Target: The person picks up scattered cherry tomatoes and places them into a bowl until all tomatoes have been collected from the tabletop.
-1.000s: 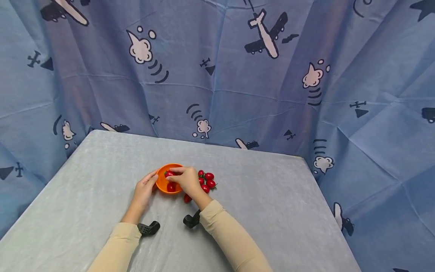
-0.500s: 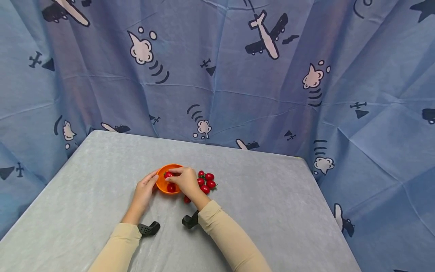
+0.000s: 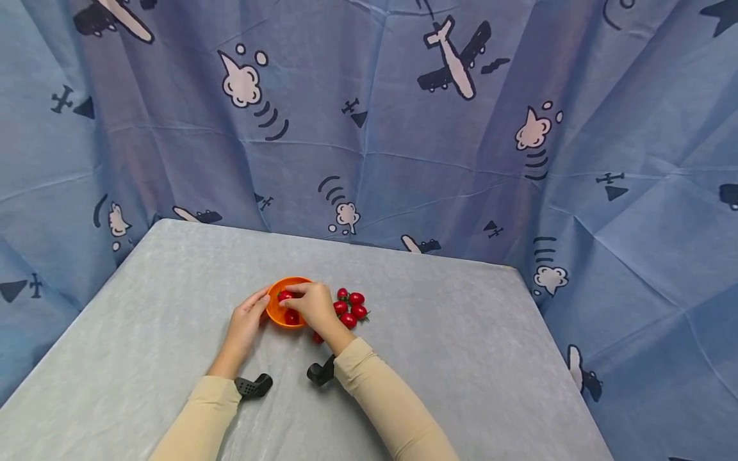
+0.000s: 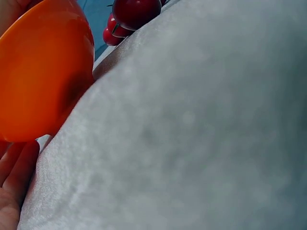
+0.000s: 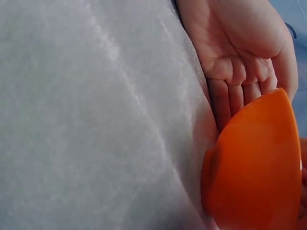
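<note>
An orange bowl point(image 3: 274, 316) stands on the table, its outer wall large in both wrist views. My left hand point(image 3: 245, 325) holds the bowl's left side, thumb at the rim and fingers along the outside. Over the bowl, my right hand point(image 3: 318, 308) pinches a red cherry tomato point(image 3: 284, 296) between thumb and finger. Another cherry tomato point(image 3: 291, 317) lies lower in the bowl. In the right wrist view the palm point(image 5: 230, 43) shows, with fingertips partly hidden behind the bowl.
Several cherry tomatoes point(image 3: 348, 320), some with green stems, lie right of the bowl. One tomato point(image 3: 318, 338) is partly covered by the right wrist. A pale cloth covers the table point(image 3: 461, 358). Behind it hangs a blue airplane-print curtain point(image 3: 403, 179).
The right hand has shifted very slightly left with the pinched cherry tomato. The left hand and bowl stay in place.
</note>
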Tool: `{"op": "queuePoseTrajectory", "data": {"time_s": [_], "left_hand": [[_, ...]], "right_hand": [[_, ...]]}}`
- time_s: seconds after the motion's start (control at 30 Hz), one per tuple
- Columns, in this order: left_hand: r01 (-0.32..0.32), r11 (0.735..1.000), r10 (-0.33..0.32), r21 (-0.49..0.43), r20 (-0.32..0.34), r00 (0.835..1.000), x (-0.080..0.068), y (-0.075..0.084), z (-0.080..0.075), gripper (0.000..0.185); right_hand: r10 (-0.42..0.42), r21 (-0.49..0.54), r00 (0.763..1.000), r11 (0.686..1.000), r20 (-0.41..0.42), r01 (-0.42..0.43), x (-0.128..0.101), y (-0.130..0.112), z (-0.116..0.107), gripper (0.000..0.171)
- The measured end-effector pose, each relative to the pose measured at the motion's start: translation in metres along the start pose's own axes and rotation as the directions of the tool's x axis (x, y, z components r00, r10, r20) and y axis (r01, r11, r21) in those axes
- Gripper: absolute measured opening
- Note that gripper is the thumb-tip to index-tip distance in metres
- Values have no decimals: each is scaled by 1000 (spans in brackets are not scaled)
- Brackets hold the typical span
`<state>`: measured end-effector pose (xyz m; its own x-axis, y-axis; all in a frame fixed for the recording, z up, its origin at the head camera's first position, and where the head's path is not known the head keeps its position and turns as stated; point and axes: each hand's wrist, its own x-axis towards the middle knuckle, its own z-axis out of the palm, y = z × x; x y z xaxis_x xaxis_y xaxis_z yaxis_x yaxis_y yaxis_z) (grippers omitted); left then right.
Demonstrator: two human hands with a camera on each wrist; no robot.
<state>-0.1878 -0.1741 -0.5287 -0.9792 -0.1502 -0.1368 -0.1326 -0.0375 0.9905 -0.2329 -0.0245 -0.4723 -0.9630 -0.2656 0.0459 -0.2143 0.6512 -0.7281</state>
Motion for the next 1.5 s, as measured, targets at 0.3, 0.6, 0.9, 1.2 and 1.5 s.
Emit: {"op": "queuePoseTrajectory", "data": {"time_s": [0.3, 0.6, 0.9, 1.2, 1.5], "left_hand": [[2, 1000, -2, -25, 1, 1000, -1, 5, 1, 49], [-7, 999, 7, -33, 0, 1000, 0, 3, 2, 48], [-6, 999, 7, -45, 11, 1000, 0, 3, 1, 48], [0, 999, 0, -41, 7, 1000, -1, 4, 1, 47], [-3, 999, 3, -43, -2, 1000, 0, 2, 2, 47]], "right_hand": [[-12, -17, 1000, 1000, 13, 12, 2, 0, 1, 32], [-18, -41, 999, 999, 33, 19, 2, 0, 1, 33], [-24, -78, 998, 997, 59, 29, 0, -2, 2, 33], [-42, -75, 997, 996, 64, 47, -2, -2, 2, 34], [-34, -56, 998, 998, 57, 38, -3, -3, -1, 33]]}}
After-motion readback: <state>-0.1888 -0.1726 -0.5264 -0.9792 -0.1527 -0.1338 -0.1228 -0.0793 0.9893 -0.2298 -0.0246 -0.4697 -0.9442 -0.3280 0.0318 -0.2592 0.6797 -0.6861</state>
